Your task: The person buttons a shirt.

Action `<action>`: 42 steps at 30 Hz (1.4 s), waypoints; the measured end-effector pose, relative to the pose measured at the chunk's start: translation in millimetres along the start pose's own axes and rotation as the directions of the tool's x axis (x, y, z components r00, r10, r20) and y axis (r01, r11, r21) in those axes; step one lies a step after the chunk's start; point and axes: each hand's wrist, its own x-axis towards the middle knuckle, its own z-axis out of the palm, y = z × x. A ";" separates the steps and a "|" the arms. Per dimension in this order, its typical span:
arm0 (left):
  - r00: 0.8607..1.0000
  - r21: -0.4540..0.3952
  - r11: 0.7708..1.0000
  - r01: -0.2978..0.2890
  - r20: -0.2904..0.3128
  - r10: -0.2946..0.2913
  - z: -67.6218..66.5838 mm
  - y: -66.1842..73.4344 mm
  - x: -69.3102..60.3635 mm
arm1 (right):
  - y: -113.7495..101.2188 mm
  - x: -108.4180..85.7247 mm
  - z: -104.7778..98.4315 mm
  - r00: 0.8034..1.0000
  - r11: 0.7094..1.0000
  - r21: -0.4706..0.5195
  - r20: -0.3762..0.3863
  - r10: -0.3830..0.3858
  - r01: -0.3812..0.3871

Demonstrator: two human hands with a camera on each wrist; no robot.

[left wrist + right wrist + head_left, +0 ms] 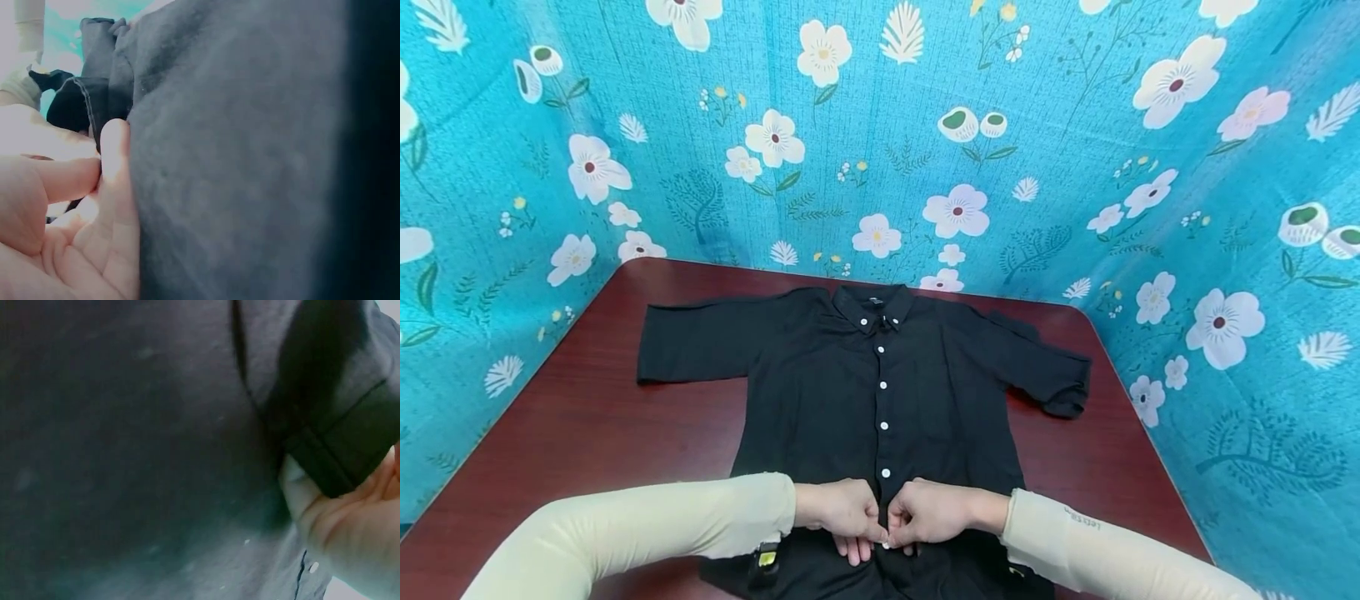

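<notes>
A black button-up shirt (827, 400) lies front up on the table, its collar at the far end and its sleeves spread to both sides. Low on the front opening, my left hand (848, 512) pinches the edge of the cloth, with its lower fingers lying against the shirt. Right beside it, my right hand (934, 510) pinches the other side of the opening. Between the fingertips shows a white button (886, 545); whether it sits in a buttonhole is hidden. In the right wrist view, a flap of dark cloth (344, 437) covers part of the right fingers.
Several white buttons run up the shirt front to the collar (872, 307). The right-hand sleeve (1052, 375) is bunched at its cuff. Under the shirt is a dark red table (647, 442). Blue floral curtains (880, 158) hang behind the table and along both sides.
</notes>
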 end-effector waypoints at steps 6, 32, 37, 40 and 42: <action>0.995 0.087 0.993 0.077 0.052 -0.082 -6.1 -1.9 -5.2 | -6.4 1.0 -5.9 0.996 0.998 -0.028 0.069 0.062 -0.060; 0.954 0.807 0.589 0.043 -0.209 0.215 -86.7 -0.2 -3.3 | 25.1 -11.5 -50.2 0.833 0.700 -0.530 -0.525 0.173 -0.479; 0.876 0.849 0.502 0.166 -0.361 0.320 -105.7 0.5 12.1 | 34.0 -6.9 -64.1 0.795 0.710 -0.486 -0.581 0.172 -0.509; 0.882 0.826 0.505 0.251 -0.410 0.231 -110.2 -4.3 18.1 | 41.6 -5.2 -70.4 0.774 0.722 -0.437 -0.597 0.212 -0.536; 0.902 0.803 0.528 0.278 -0.407 0.144 -111.4 -9.4 19.7 | 47.1 -5.0 -73.8 0.759 0.734 -0.392 -0.600 0.253 -0.554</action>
